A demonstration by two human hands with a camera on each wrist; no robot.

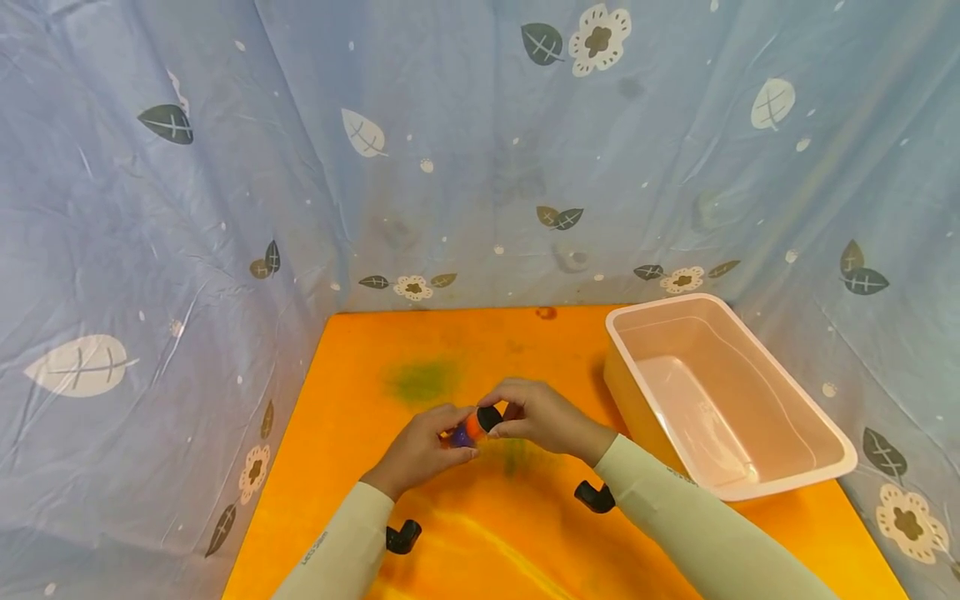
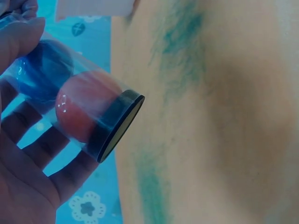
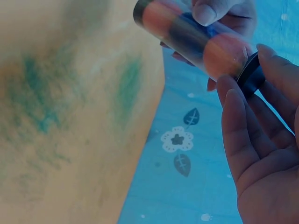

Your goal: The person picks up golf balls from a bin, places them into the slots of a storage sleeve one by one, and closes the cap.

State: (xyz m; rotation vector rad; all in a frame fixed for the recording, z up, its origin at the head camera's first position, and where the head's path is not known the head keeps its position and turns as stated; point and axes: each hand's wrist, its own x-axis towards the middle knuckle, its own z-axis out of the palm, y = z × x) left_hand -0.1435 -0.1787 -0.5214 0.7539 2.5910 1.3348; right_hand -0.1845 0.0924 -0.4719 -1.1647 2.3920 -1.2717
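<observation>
A clear tube [image 1: 472,427] with orange and blue balls inside is held between my two hands, tilted above the table. My left hand [image 1: 426,443] grips the tube's body, its thumb over the clear wall in the left wrist view. A black cap [image 2: 120,125] closes the tube's far end, beside an orange ball [image 2: 84,105] and a blue ball [image 2: 44,70]. Fingers and thumb of my right hand [image 1: 546,419] pinch the black cap [image 3: 252,77] at the other end. In the right wrist view, the cap sits against the tube; whether it is loosened cannot be told.
A pale pink plastic tub [image 1: 697,408] stands at the right of the orange table [image 1: 360,367], with nothing visible inside. Green smudges [image 1: 423,380] mark the tabletop. Blue patterned curtain [image 1: 465,167] encloses the back and both sides.
</observation>
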